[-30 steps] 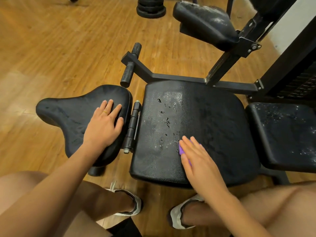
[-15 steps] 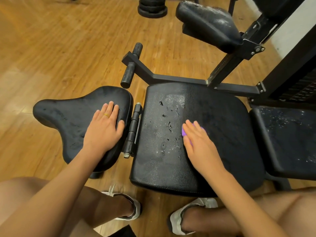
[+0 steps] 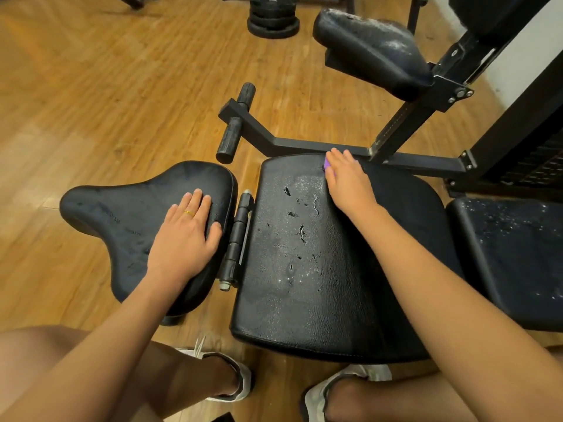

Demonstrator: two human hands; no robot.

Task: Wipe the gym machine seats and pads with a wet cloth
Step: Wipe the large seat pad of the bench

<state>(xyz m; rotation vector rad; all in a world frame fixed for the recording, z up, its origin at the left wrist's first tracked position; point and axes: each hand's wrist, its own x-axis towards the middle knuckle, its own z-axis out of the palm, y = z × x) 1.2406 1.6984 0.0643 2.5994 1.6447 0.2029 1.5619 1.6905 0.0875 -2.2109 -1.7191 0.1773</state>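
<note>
A wide black seat pad (image 3: 304,269) with cracked, worn patches fills the middle of the view. My right hand (image 3: 347,176) lies flat at its far edge, pressing a purple cloth (image 3: 327,166) against it; only a sliver of cloth shows under the fingers. Left of the pad, past a metal hinge (image 3: 236,239), sits a smaller saddle-shaped black pad (image 3: 122,214). My left hand (image 3: 185,236), wearing a gold ring, rests flat on its right side. Another speckled pad (image 3: 515,254) lies at the right, and a raised pad (image 3: 371,47) stands behind.
A black steel frame bar (image 3: 304,144) with two roller grips (image 3: 234,138) runs behind the seat. Stacked weight plates (image 3: 272,16) stand on the wooden floor at the back. My feet in sandals (image 3: 231,376) are below the seat's front edge.
My right hand has slid the purple cloth from the near middle of the big seat pad away to its far edge. The left hand has stayed on the small pad.
</note>
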